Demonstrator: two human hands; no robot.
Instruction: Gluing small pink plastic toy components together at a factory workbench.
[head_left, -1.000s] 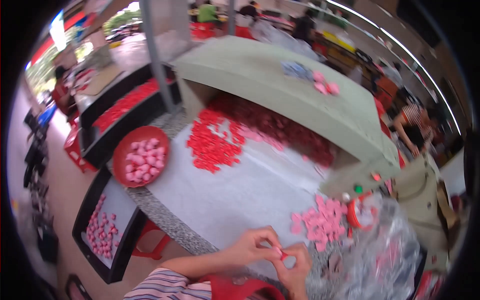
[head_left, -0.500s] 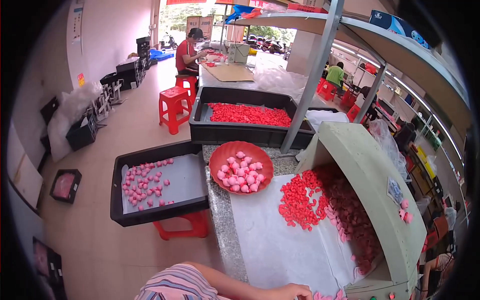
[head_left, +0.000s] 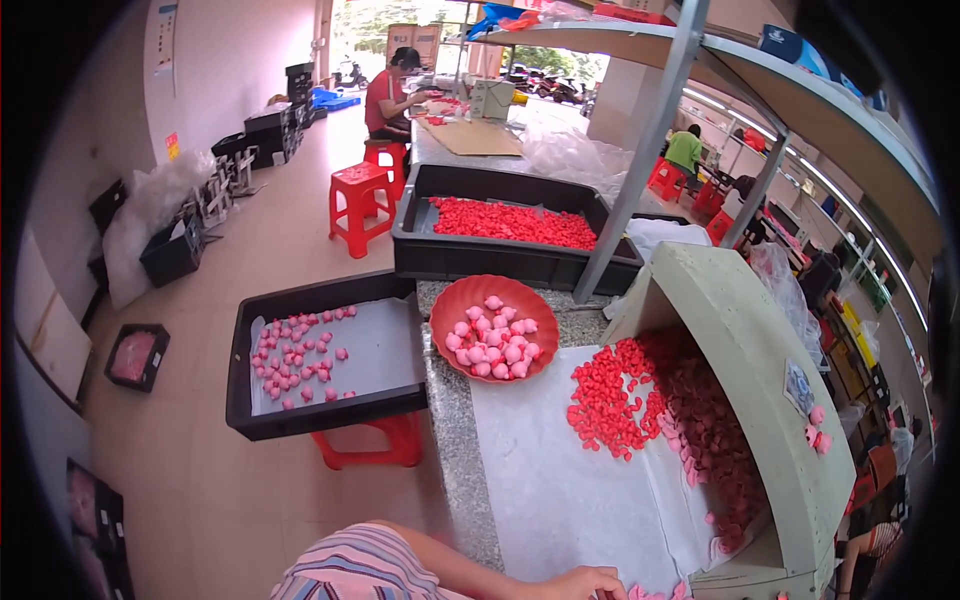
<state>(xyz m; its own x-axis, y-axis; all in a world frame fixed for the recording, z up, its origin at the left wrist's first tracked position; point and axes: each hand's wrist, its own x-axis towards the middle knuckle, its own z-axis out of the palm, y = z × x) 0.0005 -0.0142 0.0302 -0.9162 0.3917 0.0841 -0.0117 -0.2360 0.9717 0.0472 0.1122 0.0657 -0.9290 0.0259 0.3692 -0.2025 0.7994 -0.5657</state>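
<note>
Only the top of my left hand [head_left: 575, 585] shows at the lower edge, its striped sleeve [head_left: 350, 570] beside it. The hand rests on the white sheet [head_left: 560, 480] next to a few pink pieces [head_left: 650, 592]; its fingers are cut off by the frame. My right hand is out of view. On the sheet lies a heap of small red pieces [head_left: 610, 400], spilling from under a grey-green curved cover [head_left: 760, 370]. A red bowl [head_left: 455, 300] of pink pieces stands at the sheet's far end.
A black tray [head_left: 240, 350] with scattered pink pieces sits on a red stool [head_left: 365, 450] to the left. Beyond it, a black crate [head_left: 500, 255] holds red pieces. A person in a red shirt [head_left: 385, 95] sits at a far table. A metal post [head_left: 640, 150] rises behind the bowl.
The view has swung left and up. A second ago both hands were together over pink pieces at the bottom; now only the left hand shows at the lower edge.
</note>
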